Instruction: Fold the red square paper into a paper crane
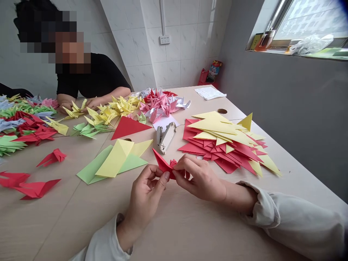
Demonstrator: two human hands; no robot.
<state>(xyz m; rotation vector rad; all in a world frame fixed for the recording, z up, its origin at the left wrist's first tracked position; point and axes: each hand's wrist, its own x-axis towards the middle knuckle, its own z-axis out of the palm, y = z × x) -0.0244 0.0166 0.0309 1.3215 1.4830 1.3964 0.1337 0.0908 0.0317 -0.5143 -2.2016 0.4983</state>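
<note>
we see the left hand [146,199] at lower centre, thumb and fingers closed in a pinch on the red folded paper [162,162], near mid-frame; the right hand [201,179], just right of it, pinches the same piece, so we mark both gripping it. directly above we get a stapler [168,138], beside a red triangle [130,128]. left of centre, a yellow sheet [116,159] overlaps a green sheet [89,170]; right of centre, a pile of red and yellow sheets [225,139]. left edge: three red folded pieces [39,189] on the pale table [176,221], multicoloured heap [29,127] above them. pink and white pieces [160,103], upper centre. upper left, a co-worker [95,72] in black leans in, hands [94,103] by yellow pieces [119,107]; we can't tell their grip. room: tiled wall [187,36] with socket [164,40] at top, grey wall [285,108] right, window [318,21] upper right, plastic bag [310,44] on its sill.
</note>
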